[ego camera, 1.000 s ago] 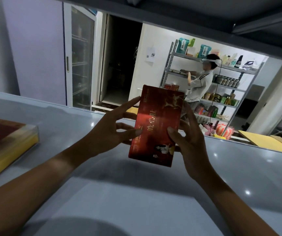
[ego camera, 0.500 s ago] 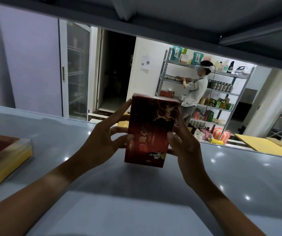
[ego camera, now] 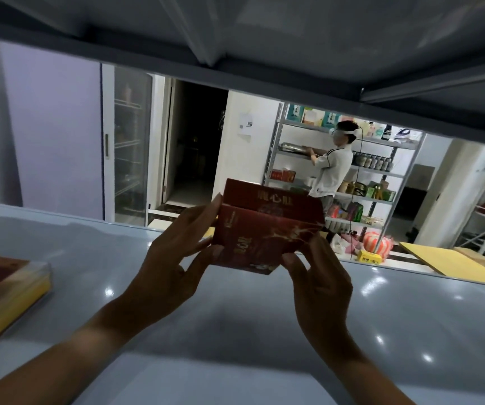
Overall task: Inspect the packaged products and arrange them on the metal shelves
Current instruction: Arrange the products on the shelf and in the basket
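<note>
Red box [ego camera: 267, 229] being held in air above grey shelf [ego camera: 235, 331], tilted, top face showing gold characters. Left hand [ego camera: 174, 264] gripping its left side, right hand [ego camera: 317, 276] gripping its lower right corner. Flat yellow-edged box [ego camera: 4, 293] lying on shelf far left. Person [ego camera: 333, 168] standing at far shelves [ego camera: 381, 171].

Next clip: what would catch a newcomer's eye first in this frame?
A glossy red cardboard box with gold lettering, held mid-frame above the grey metal shelf by the left hand and right hand. Then a person in a white shirt at background shelving.
</note>
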